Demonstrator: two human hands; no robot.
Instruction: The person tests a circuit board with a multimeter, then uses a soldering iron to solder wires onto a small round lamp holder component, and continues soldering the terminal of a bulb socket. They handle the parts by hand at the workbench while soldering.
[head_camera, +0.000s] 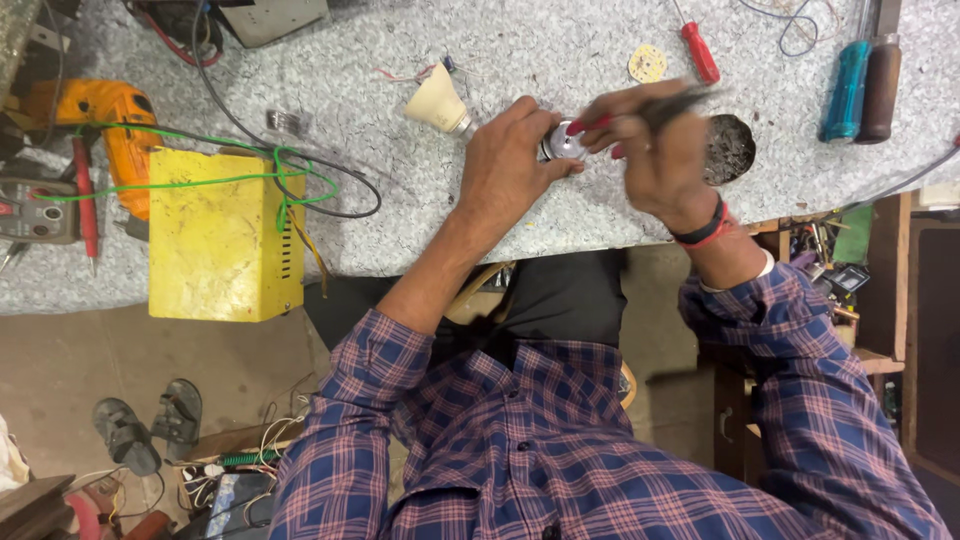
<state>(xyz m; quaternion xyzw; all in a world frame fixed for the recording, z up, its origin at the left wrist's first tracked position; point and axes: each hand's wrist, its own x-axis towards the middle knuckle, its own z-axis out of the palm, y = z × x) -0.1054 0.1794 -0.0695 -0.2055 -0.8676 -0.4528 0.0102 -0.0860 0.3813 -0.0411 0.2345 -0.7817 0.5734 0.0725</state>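
My left hand (510, 165) grips a small round metal part (563, 143) and presses it on the speckled worktop (560, 215). My right hand (655, 150) is closed around a dark slim tool (678, 101) whose red tip points at the metal part. The tool is blurred. A cream bulb housing (437, 100) with loose wires lies just left of my left hand. A burnt dark patch (730, 148) in the worktop sits right of my right hand.
A yellow metal box (222, 235) with green wire hangs over the bench edge at left, beside an orange drill (105, 125) and a meter (35, 208). A red screwdriver (698, 50), blue and brown tool handles (862, 85) and a round board (647, 63) lie beyond. Sandals (150, 420) rest on the floor.
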